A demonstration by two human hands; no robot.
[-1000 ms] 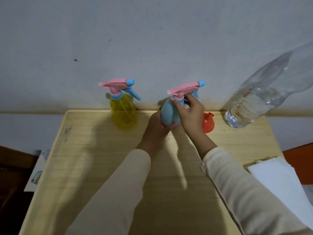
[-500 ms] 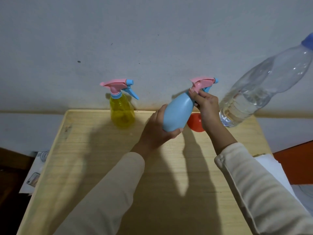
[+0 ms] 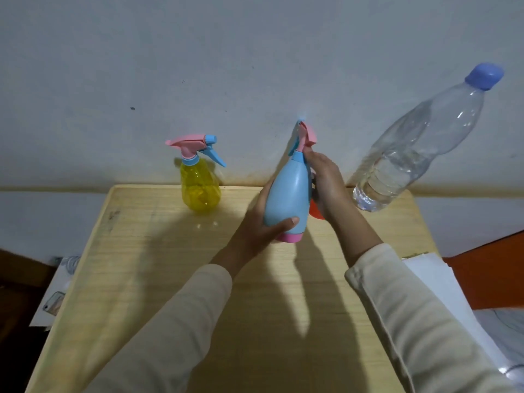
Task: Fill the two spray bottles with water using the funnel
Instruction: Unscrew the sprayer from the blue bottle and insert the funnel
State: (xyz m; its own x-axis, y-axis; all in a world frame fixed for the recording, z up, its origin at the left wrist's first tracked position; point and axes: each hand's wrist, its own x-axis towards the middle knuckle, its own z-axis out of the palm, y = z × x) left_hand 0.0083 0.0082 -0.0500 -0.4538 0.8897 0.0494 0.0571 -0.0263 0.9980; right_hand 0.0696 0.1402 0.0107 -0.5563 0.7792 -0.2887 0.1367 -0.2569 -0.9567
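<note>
The left hand (image 3: pixel 255 228) wraps the lower body of the blue spray bottle (image 3: pixel 286 199), held near upright toward the surface's (image 3: pixel 158 265) 12 o'clock. The right hand (image 3: pixel 326 182) grips its neck just under the pink spray head (image 3: pixel 306 137), probably to unscrew it. If the head frees suddenly, that hand could jerk into the tall water bottle (image 3: pixel 411 154) at 2 o'clock, or knock the red funnel (image 3: pixel 315 211) half hidden behind it. The yellow spray bottle (image 3: pixel 200 188) at 10 o'clock stands well apart.

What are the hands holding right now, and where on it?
The blue spray bottle: the left hand holds its lower body, the right hand grips its neck.
</note>
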